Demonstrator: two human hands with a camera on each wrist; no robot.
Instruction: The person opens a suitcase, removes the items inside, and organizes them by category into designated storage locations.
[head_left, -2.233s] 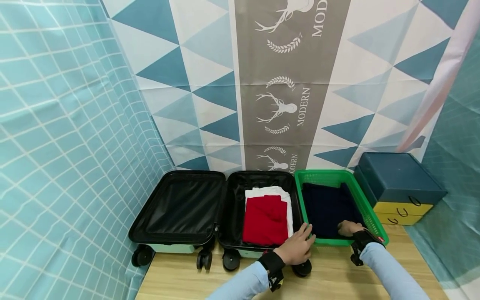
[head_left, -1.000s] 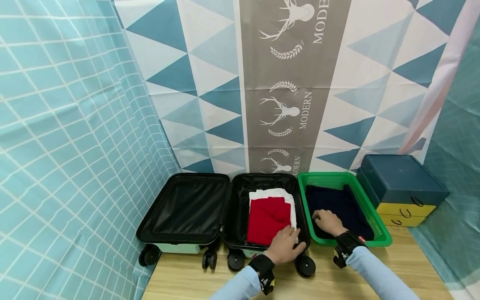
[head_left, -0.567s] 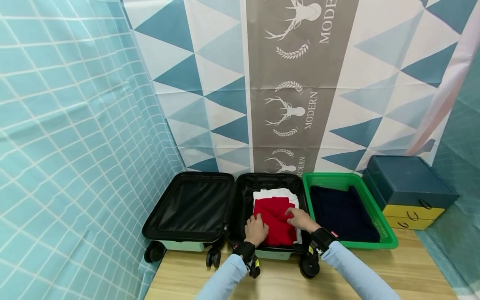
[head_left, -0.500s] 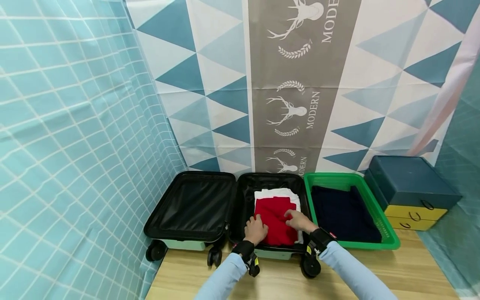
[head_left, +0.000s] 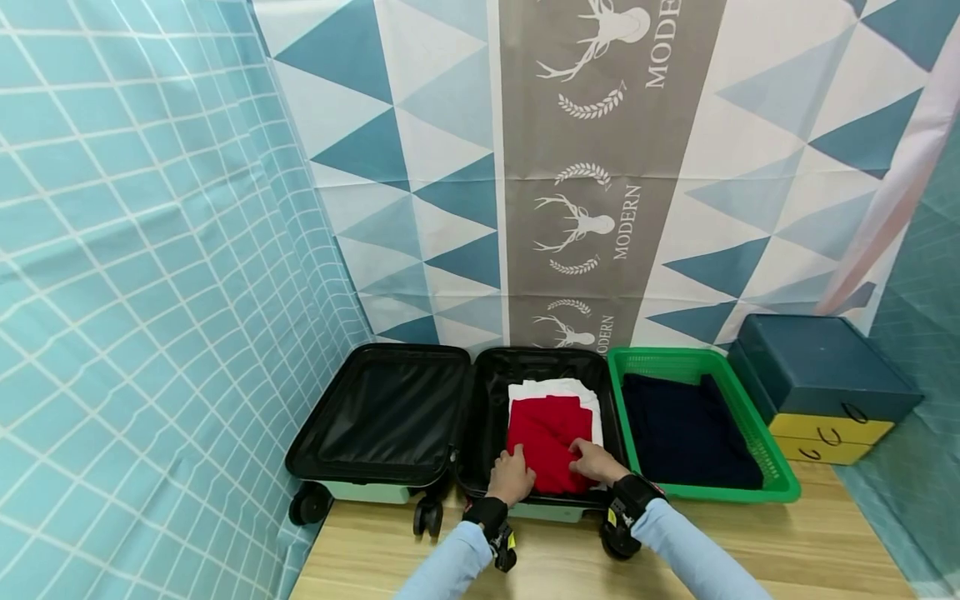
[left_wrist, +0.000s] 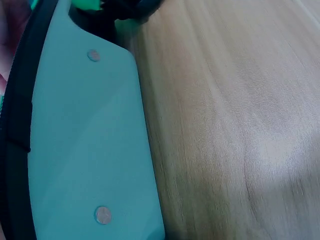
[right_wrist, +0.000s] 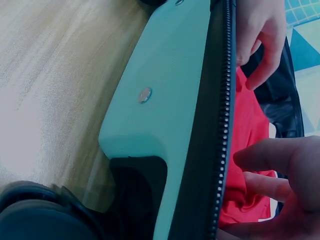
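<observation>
A folded red garment [head_left: 551,442] lies on a folded white garment [head_left: 592,398] inside the right half of an open black-lined suitcase [head_left: 491,400]. My left hand [head_left: 512,477] touches the red garment's near left edge. My right hand [head_left: 596,461] rests at its right side, fingers bent. In the right wrist view, the right fingers [right_wrist: 270,157] are spread apart against the red cloth, and my left hand [right_wrist: 261,37] hangs over its far edge with thumb apart from fingers. The left wrist view shows mainly the mint suitcase shell [left_wrist: 95,130]; the left fingers are mostly hidden there.
The suitcase's other half [head_left: 378,412] lies open at left. A green basket [head_left: 783,475] with a folded navy garment [head_left: 686,429] stands at right, beside dark blue boxes [head_left: 832,358] with yellow fronts. Suitcase wheels [head_left: 311,502] stick out over the wooden table [head_left: 375,558].
My right hand has left the navy garment in the basket and come to the red garment; my left hand has shifted to its left edge. Lately both have slid slightly nearer, the garment staying put.
</observation>
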